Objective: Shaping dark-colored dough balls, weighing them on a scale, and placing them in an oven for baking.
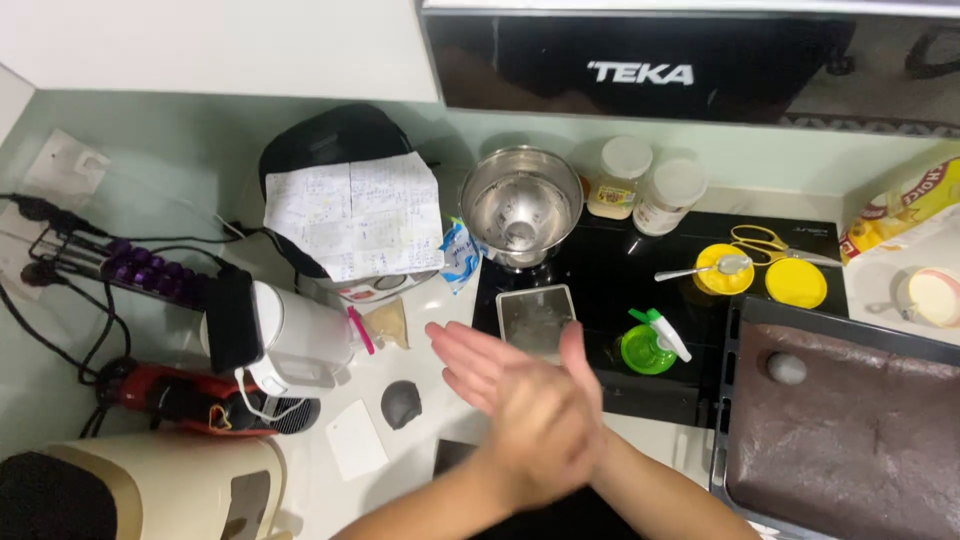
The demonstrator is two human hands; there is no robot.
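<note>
The two hands were pressed palm to palm over the counter's front edge, the right hand point(545, 425) across the left hand point(480, 365), fingers straight; whether dough lay between them could not be told. One dark dough lump point(401, 403) lay just left of them, nearer the left hand. One grey ball point(786, 368) sat on the tray point(745, 325) to the right.

Palms pressed together, left hand point(478, 365) under right hand point(555, 420); dark dough ball point(401, 403) just beside.
</note>
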